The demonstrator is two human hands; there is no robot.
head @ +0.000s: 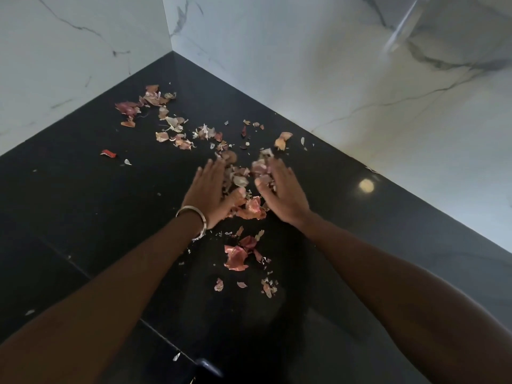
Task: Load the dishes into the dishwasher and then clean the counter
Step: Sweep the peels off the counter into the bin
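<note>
- Both bare forearms enter from the bottom corners, cut off by the frame, and converge over the black counter (83,206).
- Between the forearms, near the viewer, loose pink and papery peel scraps (235,257) lie on the counter.
- A metal bangle (195,221) circles the left wrist.
- The left hand (209,194) stands on its edge, palm facing right, fingers straight and together, thumb against a pile of onion skins (249,189).
- The right hand (279,191) mirrors it, palm facing left, fingers slightly curled and close together around the pile; neither hand is clamped shut.
- The pile sits between the two palms; part of it is hidden behind the fingers.
- Farther off, more skins (166,115) scatter toward the corner, well apart from the hands.
- Marble walls (304,65) meet behind the counter; a blurred pale streak at the upper right is unreadable.
</note>
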